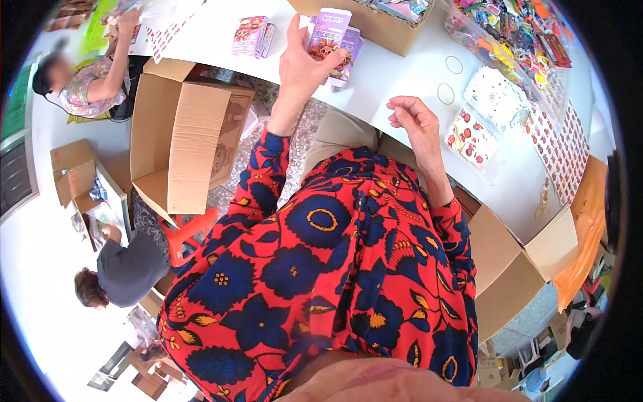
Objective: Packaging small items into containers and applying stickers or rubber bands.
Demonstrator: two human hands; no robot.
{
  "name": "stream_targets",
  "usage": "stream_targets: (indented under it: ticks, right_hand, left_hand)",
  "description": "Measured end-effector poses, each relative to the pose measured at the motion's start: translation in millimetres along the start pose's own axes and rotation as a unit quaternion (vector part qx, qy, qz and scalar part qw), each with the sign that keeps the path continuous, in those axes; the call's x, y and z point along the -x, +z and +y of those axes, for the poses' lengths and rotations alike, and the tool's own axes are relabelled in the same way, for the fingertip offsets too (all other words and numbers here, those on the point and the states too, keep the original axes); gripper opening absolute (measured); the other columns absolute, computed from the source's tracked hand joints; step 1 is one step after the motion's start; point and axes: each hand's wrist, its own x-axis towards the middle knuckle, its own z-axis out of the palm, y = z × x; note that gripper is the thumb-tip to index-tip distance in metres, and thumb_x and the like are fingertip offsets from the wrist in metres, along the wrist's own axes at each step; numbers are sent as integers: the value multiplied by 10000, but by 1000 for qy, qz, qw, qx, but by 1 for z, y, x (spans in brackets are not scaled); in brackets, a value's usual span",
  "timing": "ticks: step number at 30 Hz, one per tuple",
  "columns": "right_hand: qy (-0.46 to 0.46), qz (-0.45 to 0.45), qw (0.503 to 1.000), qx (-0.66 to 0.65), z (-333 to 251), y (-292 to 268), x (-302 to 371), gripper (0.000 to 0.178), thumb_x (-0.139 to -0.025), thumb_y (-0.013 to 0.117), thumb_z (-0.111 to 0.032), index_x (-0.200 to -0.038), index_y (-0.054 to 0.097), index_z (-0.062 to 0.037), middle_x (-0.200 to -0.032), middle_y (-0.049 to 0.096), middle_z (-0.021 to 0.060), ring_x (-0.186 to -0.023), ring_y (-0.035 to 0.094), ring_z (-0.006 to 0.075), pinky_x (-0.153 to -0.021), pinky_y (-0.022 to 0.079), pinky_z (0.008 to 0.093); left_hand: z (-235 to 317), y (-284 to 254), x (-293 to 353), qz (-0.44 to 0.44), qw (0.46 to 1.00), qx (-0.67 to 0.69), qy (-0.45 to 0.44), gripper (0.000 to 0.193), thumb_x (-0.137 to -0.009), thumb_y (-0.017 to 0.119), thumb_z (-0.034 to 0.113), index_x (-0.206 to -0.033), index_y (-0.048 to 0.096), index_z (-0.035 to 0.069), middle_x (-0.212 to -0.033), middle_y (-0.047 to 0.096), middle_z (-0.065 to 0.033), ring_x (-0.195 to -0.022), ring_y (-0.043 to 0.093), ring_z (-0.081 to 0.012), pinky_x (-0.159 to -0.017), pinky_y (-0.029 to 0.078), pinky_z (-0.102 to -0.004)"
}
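Note:
At the table's front edge, my left hand point(301, 67) grips a small purple carton point(328, 41) between thumb and fingers. The carton's top flap stands up, and another purple carton point(353, 57) lies against its right side. My right hand point(416, 124) hovers over the table edge with fingers loosely bent and apart, and nothing shows in them. Nearest to it are a cherry-patterned stack of small sheets point(471, 139) and two rubber bands, one closer point(446, 94) and one farther point(454, 65). Left of my left hand stand several small cartons point(249, 37).
A clear bin point(495, 57) of colourful small items stands far right, beside white printed packets point(495, 94) and a red-patterned sheet point(559, 147). A cardboard box point(382, 27) is at the back. Open cartons stand left point(194, 144) and right point(509, 268). Co-workers point(94, 87) sit left.

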Motion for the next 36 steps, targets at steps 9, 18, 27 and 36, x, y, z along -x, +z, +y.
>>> stream_targets:
  ticks: [9,18,27,36]
  right_hand:
    - [-88,3,996,1,-45,-6,-7,198,-909,540,-98,-1082,581,-11,-1034,625,57,-857,584,109,-782,481,262]
    - [-202,-96,975,5,-105,-11,-2,330,-890,558,-114,-1206,518,-28,-1166,568,74,-1008,542,130,-848,450,264]
    - [-188,-35,948,253,-131,-27,8,146,-879,604,-120,-991,648,-38,-722,632,-37,-642,528,-8,-577,443,179]
    - [-199,79,919,330,-121,-12,13,196,-844,615,-155,-1017,633,-65,-667,630,69,-565,560,97,-525,440,258]
  left_hand:
    - [33,-10,30,-216,779,585,-60,689,-786,659,192,-1361,326,9,-1132,583,-212,-890,646,-282,-734,547,-356]
    - [45,24,69,-388,559,715,-160,778,-726,663,367,-1310,361,-51,-1170,530,-308,-952,615,-363,-779,538,-397]
    - [41,43,78,-312,823,455,-132,680,-825,642,360,-1301,376,-45,-1211,545,-171,-1096,549,-269,-931,446,-364]
    - [77,55,81,-66,975,3,213,986,-574,837,299,-1338,303,-24,-1209,491,-219,-1028,564,-352,-869,461,-417]
